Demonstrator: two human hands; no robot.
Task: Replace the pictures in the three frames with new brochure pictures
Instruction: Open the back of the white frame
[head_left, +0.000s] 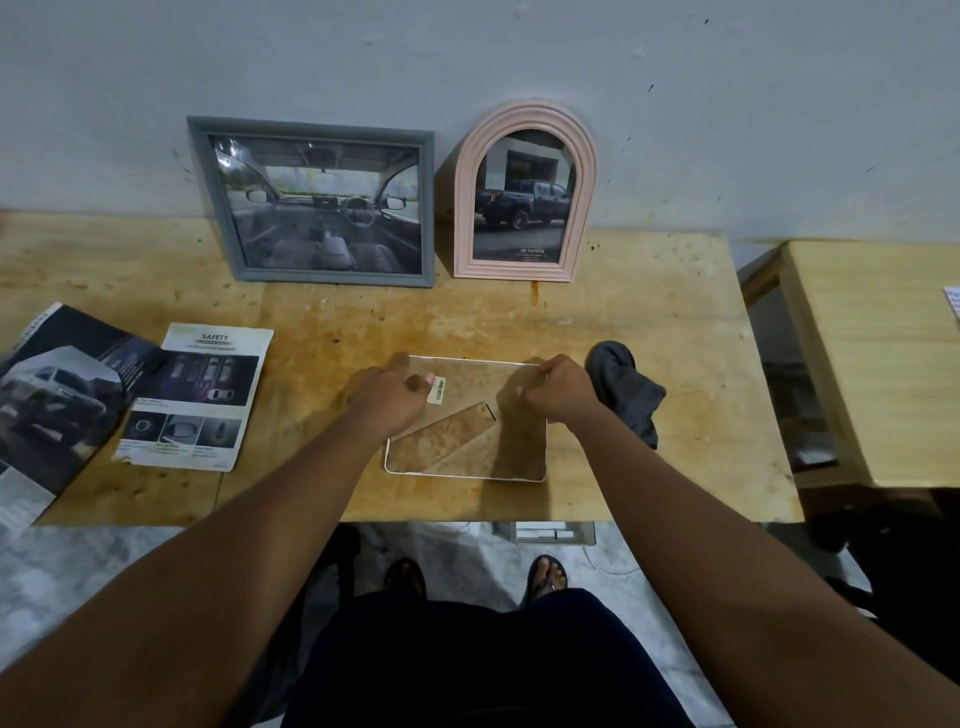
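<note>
A white-edged frame (467, 447) lies face down on the wooden table (649, 322), its brown backing and folded stand up. My left hand (387, 389) rests curled on the backing's upper left, fingertips by a small barcode sticker (437, 389). My right hand (558, 392) grips the frame's upper right edge. A grey rectangular frame (317, 202) with a car-interior picture leans on the wall. Beside it stands a pink arched frame (524, 192) showing a dark pickup. An open brochure (57, 395) and a loose "SAFETY" page (200, 395) lie at the left.
A dark grey cloth (628, 395) lies bunched just right of my right hand. A second wooden table (878, 358) stands at the right across a gap. My feet in sandals show under the table's front edge.
</note>
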